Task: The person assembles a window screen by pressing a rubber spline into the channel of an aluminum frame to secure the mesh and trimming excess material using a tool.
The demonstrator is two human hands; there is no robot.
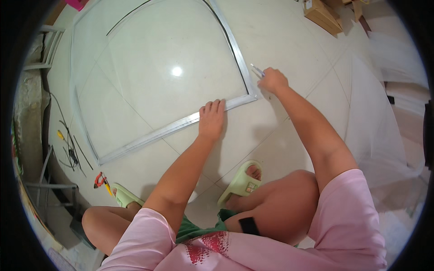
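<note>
A silver metal screen frame point(169, 127) with thin see-through sheeting point(149, 86) across it lies flat on the floor. My left hand point(211, 119) bears on its near rail, fingers curled over the metal; the thumb is hidden. Just outside the frame's near right corner, my right hand point(274, 81) is closed round a slim tool point(257, 70) with a bluish handle and a thin light tip. I cannot make out its exact kind. A black strip point(231, 47) follows the frame's right side down to the corner, while its far end curves loose over the sheeting.
Pliers with red and yellow handles point(103, 182) lie near my left slipper point(126, 195). Black cord pieces point(68, 142) and a yellow-handled tool point(60, 134) are at the left. A cardboard box point(323, 17) stands far right, above loose translucent sheeting point(373, 115).
</note>
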